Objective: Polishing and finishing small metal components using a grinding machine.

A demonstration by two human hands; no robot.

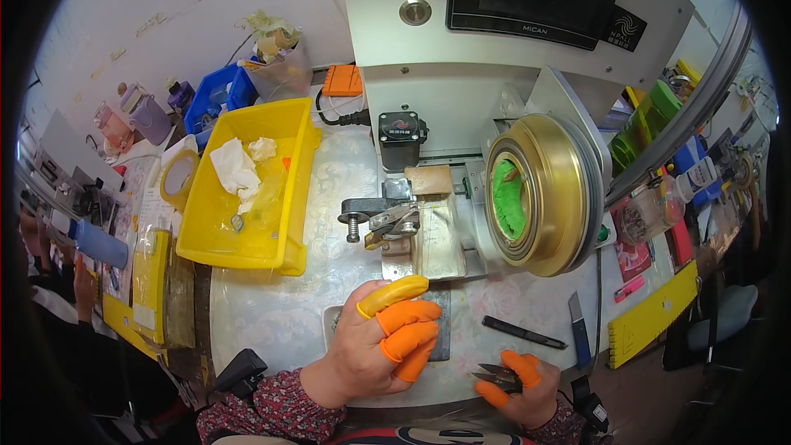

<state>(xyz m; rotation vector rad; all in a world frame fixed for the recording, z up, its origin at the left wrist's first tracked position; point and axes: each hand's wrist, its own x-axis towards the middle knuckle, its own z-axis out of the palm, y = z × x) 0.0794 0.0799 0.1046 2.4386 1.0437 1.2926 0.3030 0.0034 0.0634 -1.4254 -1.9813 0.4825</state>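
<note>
My left hand (367, 350) is in the lower middle, in front of a metal clamp fixture (394, 218). One yellow and several orange rubber finger cots cover its fingers, which are curled closed; what they pinch, if anything, is hidden. A dark flat block (437, 342) lies partly behind this hand. To its right, my right hand (527, 395) holds small dark-jawed pliers (499, 377) low over the table's near edge. Orange finger cots show on its thumb and index finger. The pliers' tips point left, apart from the left hand.
A light grey machine (437, 91) with a dark screen stands at the back, carrying a gold wheel (552, 194) with green material in its hub. Left is a yellow bin (292, 235) with crumpled tissue. A black pen-like tool (524, 333) and a utility knife (580, 334) lie right.
</note>
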